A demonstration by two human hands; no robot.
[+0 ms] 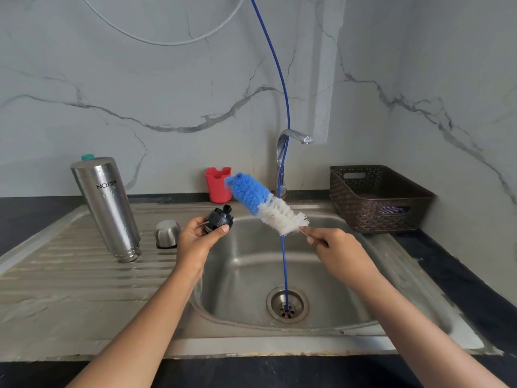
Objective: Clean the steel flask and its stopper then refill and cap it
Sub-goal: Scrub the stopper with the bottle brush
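Observation:
The steel flask [107, 205] stands upside down on the draining board, mouth down and wet. Its steel cup lid [167, 233] rests beside it, also inverted. My left hand [200, 236] grips the black stopper [220, 218] above the left rim of the sink bowl. My right hand [333, 245] holds the handle of a bottle brush [265, 204] with blue and white bristles. The brush points up and left, its blue tip just right of the stopper and apart from it.
The steel sink [240, 278] has a drain at its bottom, and a thin blue tube [284, 88] hangs down into it. A tap [291, 141] stands behind. A red holder [218, 184] sits at the back, a brown basket [375, 198] at the right.

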